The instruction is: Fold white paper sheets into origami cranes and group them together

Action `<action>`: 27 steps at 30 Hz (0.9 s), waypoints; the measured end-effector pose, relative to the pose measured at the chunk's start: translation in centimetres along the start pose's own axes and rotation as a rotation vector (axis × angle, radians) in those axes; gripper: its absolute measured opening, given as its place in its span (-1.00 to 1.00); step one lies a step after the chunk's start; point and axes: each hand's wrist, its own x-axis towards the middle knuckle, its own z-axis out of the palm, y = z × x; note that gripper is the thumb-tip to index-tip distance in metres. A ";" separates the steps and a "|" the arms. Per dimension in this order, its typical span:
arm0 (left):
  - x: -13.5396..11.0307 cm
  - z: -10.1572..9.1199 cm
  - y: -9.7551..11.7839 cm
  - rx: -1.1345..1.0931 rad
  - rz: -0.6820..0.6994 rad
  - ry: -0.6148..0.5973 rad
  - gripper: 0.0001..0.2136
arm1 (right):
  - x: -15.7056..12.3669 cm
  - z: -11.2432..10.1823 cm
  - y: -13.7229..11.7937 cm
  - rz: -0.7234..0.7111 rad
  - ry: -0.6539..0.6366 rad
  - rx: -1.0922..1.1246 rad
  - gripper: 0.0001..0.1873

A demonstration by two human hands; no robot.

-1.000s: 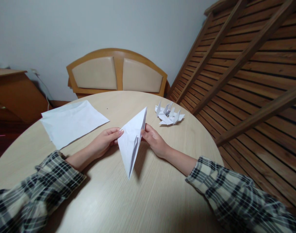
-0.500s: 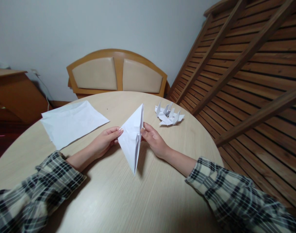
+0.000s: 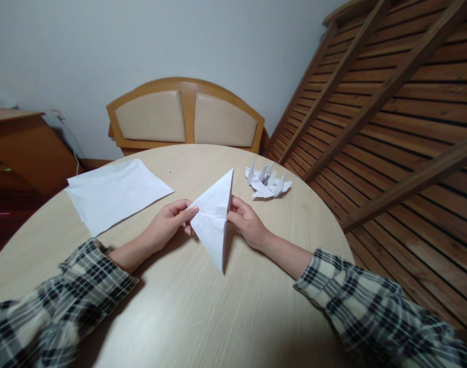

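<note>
A white sheet of paper folded into a triangle is held up over the middle of the table. Its long folded side faces right, and creases cross its face. My left hand pinches the left corner, thumb on top and fingers underneath. At the right edge, near its middle, my right hand is closed on the paper, its fingertips partly hidden behind or inside the layers.
On the round wooden table, flat white paper sheets lie at the left. Several small folded paper figures stand at the back right. Beyond are a padded chair back and a slatted wooden panel.
The folded paper has turned so its front face shows more and the open layers at its right edge no longer show. It has shifted slightly right, with both hands still on it.
</note>
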 end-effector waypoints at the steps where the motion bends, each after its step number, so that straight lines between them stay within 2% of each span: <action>1: -0.1 0.1 0.1 0.019 0.012 0.006 -0.80 | 0.0 0.1 0.0 0.015 -0.002 0.002 -0.74; 7: -0.3 0.6 0.9 0.060 0.069 0.059 -0.80 | -0.2 0.5 0.1 0.042 -0.114 -0.032 -0.72; 11: -0.4 1.3 1.4 0.065 0.066 0.054 -0.80 | -0.2 0.5 0.4 0.043 -0.115 -0.086 -0.72; 20: -0.2 1.5 0.7 0.008 0.056 0.029 -0.80 | 0.1 0.9 0.6 0.017 -0.005 -0.121 -0.78; 27: 0.1 1.8 0.1 -0.197 0.006 -0.001 -0.80 | -0.2 0.9 0.9 -0.006 0.169 -0.147 -0.82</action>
